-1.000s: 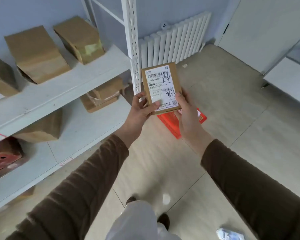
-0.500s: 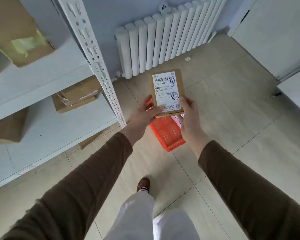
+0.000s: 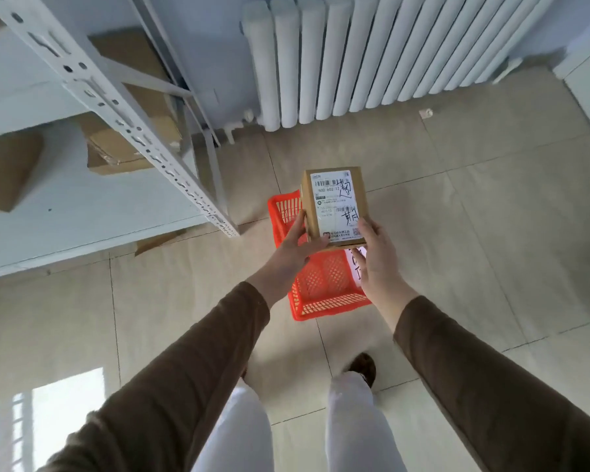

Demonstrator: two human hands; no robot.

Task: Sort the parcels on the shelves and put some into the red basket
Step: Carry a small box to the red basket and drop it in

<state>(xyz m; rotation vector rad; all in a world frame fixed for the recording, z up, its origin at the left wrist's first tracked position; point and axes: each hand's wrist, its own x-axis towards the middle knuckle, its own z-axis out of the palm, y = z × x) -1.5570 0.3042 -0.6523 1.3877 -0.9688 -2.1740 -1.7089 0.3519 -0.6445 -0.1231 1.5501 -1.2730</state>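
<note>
A small brown cardboard parcel (image 3: pixel 334 206) with a white shipping label and black handwriting is held upright between both hands. My left hand (image 3: pixel 295 247) grips its left lower edge and my right hand (image 3: pixel 375 257) grips its right lower corner. Directly below the parcel a red mesh basket (image 3: pixel 321 291) stands on the tiled floor, partly hidden by the parcel and my hands. Its visible part holds nothing; a white tag shows at its right side.
A white metal shelf unit (image 3: pixel 130 107) stands at the left with brown parcels (image 3: pixel 130 144) and another box (image 3: pixel 7 168) on its lower board. A white radiator (image 3: pixel 372 52) lines the far wall. My legs and a shoe (image 3: pixel 363 367) are below.
I have stepped toward the basket and looked down; the parcel, still in both hands, has come from shelf height to just above the red basket.
</note>
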